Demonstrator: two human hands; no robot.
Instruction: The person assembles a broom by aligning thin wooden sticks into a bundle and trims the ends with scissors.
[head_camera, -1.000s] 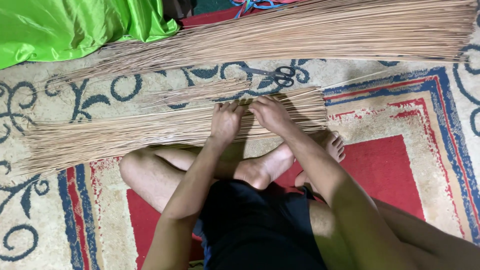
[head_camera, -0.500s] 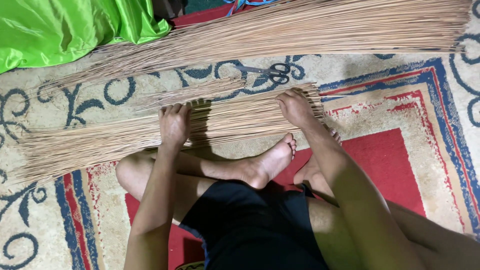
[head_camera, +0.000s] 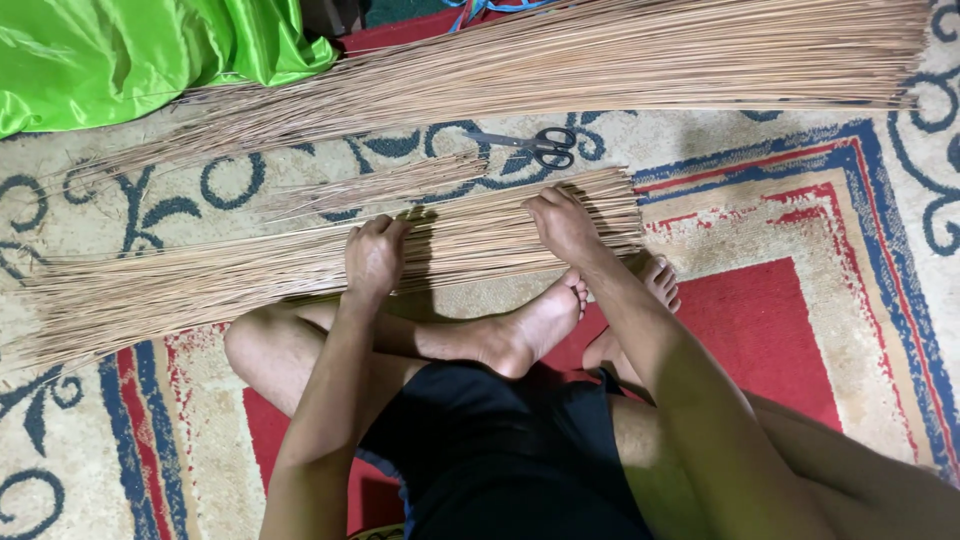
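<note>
A long flat bundle of thin tan sticks (head_camera: 200, 280) lies across the carpet in front of my crossed legs. My left hand (head_camera: 374, 256) presses down on the middle of this bundle, fingers curled over the sticks. My right hand (head_camera: 562, 226) rests on the thick right end of the same bundle, fingers spread over it. A small loose sheaf of sticks (head_camera: 380, 186) lies just beyond the bundle. A much larger pile of sticks (head_camera: 600, 60) stretches along the far side.
Black-handled scissors (head_camera: 530, 144) lie on the patterned carpet (head_camera: 800, 230) between the two piles. Shiny green fabric (head_camera: 130, 55) is heaped at the top left. My bare feet (head_camera: 540, 320) sit right behind the near bundle.
My hands were together at the bundle's right part a second ago. The left hand slid left along the sticks and the right hand shifted right, so they now lie apart.
</note>
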